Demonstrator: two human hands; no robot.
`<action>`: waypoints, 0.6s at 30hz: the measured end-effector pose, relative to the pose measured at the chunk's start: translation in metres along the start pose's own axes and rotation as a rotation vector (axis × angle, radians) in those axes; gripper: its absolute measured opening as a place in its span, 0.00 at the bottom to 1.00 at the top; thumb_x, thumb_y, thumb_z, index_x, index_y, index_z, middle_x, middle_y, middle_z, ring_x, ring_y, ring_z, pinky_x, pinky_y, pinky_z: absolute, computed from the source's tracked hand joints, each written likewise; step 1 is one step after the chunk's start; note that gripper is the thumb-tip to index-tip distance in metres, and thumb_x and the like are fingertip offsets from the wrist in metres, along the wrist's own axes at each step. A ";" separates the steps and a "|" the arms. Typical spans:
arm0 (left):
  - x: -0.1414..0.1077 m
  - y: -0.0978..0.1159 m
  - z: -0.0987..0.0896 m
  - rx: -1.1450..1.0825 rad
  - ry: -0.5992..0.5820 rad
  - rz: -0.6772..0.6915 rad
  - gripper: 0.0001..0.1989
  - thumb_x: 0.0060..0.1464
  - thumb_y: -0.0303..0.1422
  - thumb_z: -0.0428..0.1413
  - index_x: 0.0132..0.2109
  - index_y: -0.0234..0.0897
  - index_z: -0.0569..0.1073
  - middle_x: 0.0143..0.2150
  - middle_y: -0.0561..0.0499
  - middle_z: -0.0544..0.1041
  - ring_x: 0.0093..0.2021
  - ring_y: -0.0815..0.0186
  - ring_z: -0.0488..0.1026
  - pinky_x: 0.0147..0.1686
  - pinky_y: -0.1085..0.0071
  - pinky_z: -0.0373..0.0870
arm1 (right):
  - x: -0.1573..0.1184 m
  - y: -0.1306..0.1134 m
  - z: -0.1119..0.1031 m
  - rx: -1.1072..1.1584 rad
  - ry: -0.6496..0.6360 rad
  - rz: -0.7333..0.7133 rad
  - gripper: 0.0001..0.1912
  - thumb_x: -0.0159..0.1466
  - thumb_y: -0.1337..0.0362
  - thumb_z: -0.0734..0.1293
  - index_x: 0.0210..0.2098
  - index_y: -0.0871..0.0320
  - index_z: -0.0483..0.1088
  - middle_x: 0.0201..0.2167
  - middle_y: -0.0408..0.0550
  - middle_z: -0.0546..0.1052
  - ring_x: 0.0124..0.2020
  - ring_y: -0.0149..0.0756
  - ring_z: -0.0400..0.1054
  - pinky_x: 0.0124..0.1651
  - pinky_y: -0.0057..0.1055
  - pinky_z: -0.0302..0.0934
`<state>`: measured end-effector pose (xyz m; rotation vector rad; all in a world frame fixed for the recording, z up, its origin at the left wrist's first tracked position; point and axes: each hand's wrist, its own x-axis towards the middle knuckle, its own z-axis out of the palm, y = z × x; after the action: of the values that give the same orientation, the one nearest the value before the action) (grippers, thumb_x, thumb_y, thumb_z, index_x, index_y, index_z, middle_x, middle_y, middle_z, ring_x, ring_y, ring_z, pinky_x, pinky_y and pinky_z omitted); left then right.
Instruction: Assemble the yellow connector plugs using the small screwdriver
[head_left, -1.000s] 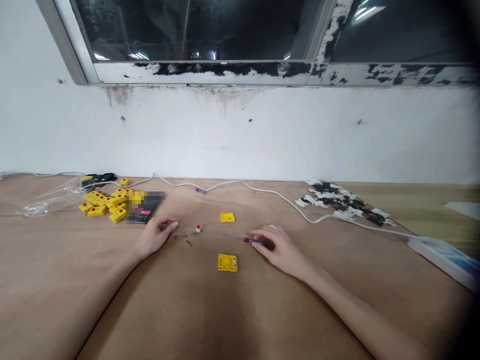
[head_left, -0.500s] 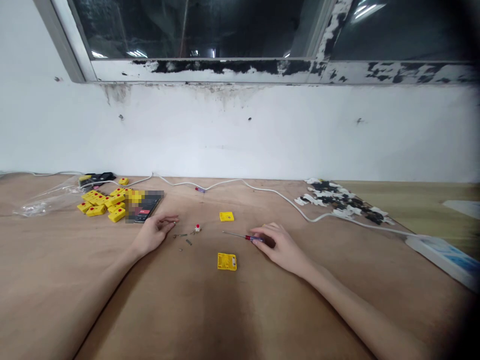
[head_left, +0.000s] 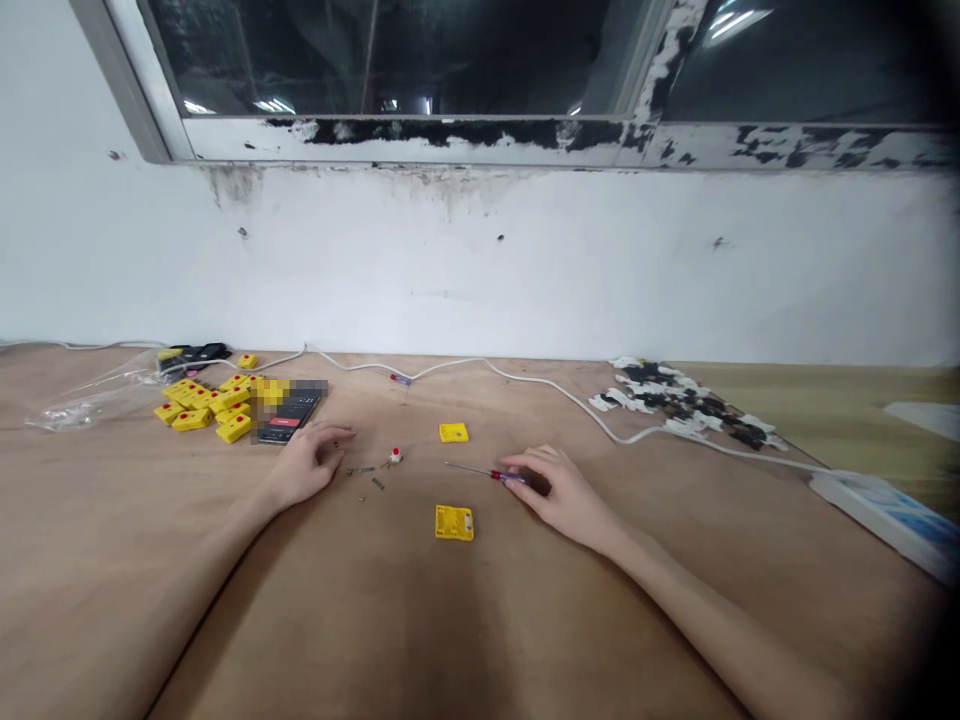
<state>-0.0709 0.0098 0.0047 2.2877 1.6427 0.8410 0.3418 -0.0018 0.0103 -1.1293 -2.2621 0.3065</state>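
Observation:
My right hand (head_left: 551,490) grips the red and purple handle of a screwdriver (head_left: 504,477), whose thin shaft points left. My left hand (head_left: 309,465) rests on the table with fingers apart, beside several small metal parts (head_left: 365,470). A tiny dark piece lies between its thumb and fingers. To the right of these parts sits a white piece with a red button (head_left: 395,456). An open yellow shell (head_left: 454,523) lies nearest to me at the middle, its hollow side up. Farther back is a smaller yellow cover (head_left: 453,433).
Several yellow boxes with red buttons (head_left: 200,398), a phone (head_left: 289,415) and a plastic bag (head_left: 97,400) are at left. A white cable (head_left: 555,384) crosses the back, near another screwdriver (head_left: 400,379). Black and white pieces (head_left: 686,400) and a white box (head_left: 889,515) lie right.
My left hand has shifted slightly left and its fingertips have parted, with a small piece left on the table. The phone screen has lit up differently. My right hand stays put.

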 end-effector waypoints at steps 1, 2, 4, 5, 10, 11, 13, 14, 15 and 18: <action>0.000 0.000 0.000 0.016 0.003 0.015 0.15 0.57 0.37 0.52 0.47 0.40 0.80 0.55 0.45 0.78 0.57 0.54 0.72 0.62 0.51 0.66 | 0.000 0.000 0.000 0.006 0.003 0.001 0.10 0.67 0.62 0.66 0.47 0.52 0.75 0.41 0.48 0.79 0.44 0.43 0.70 0.50 0.43 0.62; 0.000 -0.001 0.000 0.021 0.006 0.022 0.15 0.58 0.38 0.53 0.45 0.41 0.80 0.55 0.45 0.78 0.57 0.54 0.72 0.62 0.52 0.66 | 0.000 0.000 0.000 0.015 0.005 0.005 0.10 0.67 0.62 0.66 0.47 0.52 0.75 0.41 0.48 0.79 0.44 0.43 0.70 0.50 0.43 0.62; 0.001 -0.001 0.002 0.009 0.016 0.011 0.14 0.58 0.40 0.54 0.42 0.42 0.82 0.55 0.45 0.78 0.57 0.53 0.72 0.61 0.52 0.66 | 0.000 0.000 0.001 0.030 0.003 0.012 0.10 0.67 0.62 0.65 0.47 0.52 0.74 0.41 0.48 0.79 0.44 0.43 0.70 0.49 0.42 0.63; 0.001 -0.001 0.003 0.002 0.021 0.005 0.14 0.58 0.41 0.54 0.40 0.42 0.82 0.55 0.45 0.78 0.57 0.53 0.72 0.61 0.52 0.66 | 0.000 0.000 0.001 0.033 0.001 0.014 0.10 0.67 0.62 0.65 0.47 0.52 0.74 0.41 0.48 0.79 0.44 0.43 0.70 0.49 0.42 0.63; 0.002 -0.002 0.007 0.017 0.035 0.028 0.12 0.59 0.40 0.54 0.35 0.40 0.79 0.53 0.45 0.78 0.56 0.53 0.71 0.59 0.52 0.64 | 0.001 -0.002 0.000 0.016 -0.003 0.010 0.10 0.67 0.62 0.66 0.47 0.52 0.75 0.40 0.48 0.79 0.44 0.42 0.69 0.50 0.42 0.62; 0.002 -0.001 0.007 0.021 0.033 0.032 0.12 0.60 0.40 0.53 0.36 0.40 0.78 0.52 0.45 0.78 0.55 0.53 0.71 0.59 0.53 0.64 | 0.001 -0.002 0.000 0.017 -0.007 0.009 0.10 0.67 0.62 0.66 0.47 0.52 0.75 0.40 0.48 0.79 0.44 0.42 0.69 0.50 0.42 0.62; 0.002 0.002 0.007 0.029 0.025 0.031 0.13 0.62 0.40 0.50 0.37 0.40 0.76 0.49 0.45 0.78 0.53 0.55 0.71 0.56 0.54 0.64 | 0.001 -0.002 0.000 0.024 -0.015 0.000 0.11 0.67 0.62 0.66 0.48 0.52 0.75 0.39 0.48 0.79 0.43 0.42 0.69 0.50 0.42 0.62; 0.002 0.004 0.006 0.038 0.023 0.027 0.13 0.63 0.40 0.49 0.39 0.39 0.75 0.47 0.45 0.78 0.51 0.56 0.71 0.56 0.55 0.64 | 0.000 -0.003 0.000 0.030 -0.017 -0.006 0.11 0.67 0.62 0.66 0.48 0.52 0.75 0.39 0.48 0.78 0.43 0.42 0.69 0.50 0.42 0.62; 0.002 0.006 0.006 0.050 0.022 0.021 0.14 0.64 0.40 0.48 0.40 0.39 0.74 0.46 0.46 0.78 0.50 0.56 0.71 0.55 0.55 0.63 | 0.000 -0.004 0.000 0.038 -0.020 -0.014 0.11 0.67 0.63 0.66 0.48 0.52 0.75 0.39 0.49 0.78 0.43 0.42 0.69 0.50 0.42 0.62; 0.000 0.011 0.005 0.087 0.003 0.016 0.15 0.65 0.42 0.47 0.40 0.40 0.73 0.45 0.47 0.77 0.50 0.57 0.71 0.55 0.55 0.60 | -0.002 -0.008 0.001 0.071 -0.037 -0.036 0.11 0.68 0.63 0.65 0.49 0.51 0.74 0.39 0.49 0.78 0.43 0.42 0.69 0.49 0.42 0.63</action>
<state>-0.0592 0.0070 0.0064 2.3610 1.6961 0.7923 0.3375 -0.0086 0.0123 -1.0539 -2.2826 0.3930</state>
